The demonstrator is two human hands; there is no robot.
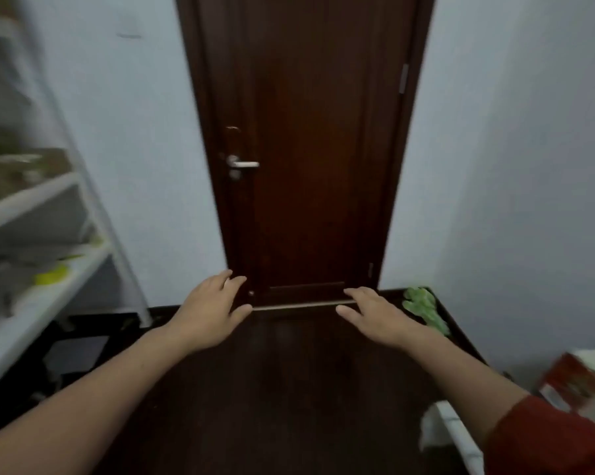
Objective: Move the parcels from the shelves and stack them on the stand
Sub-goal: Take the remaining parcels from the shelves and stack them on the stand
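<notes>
Both hands reach forward at the frame's centre, the left hand (209, 311) and right hand (374, 315) with relaxed, slightly spread fingers, holding nothing; blurred shelves (32, 200) at left.

At left stand the shelves (32, 200), with parcels (18, 173) on them. The door (306, 149) is far, in the middle, its handle (243, 164) on its left side. A leafy thing (426, 308) lies on the floor (289, 389) far right, and a box (576, 382) sits near right.
</notes>
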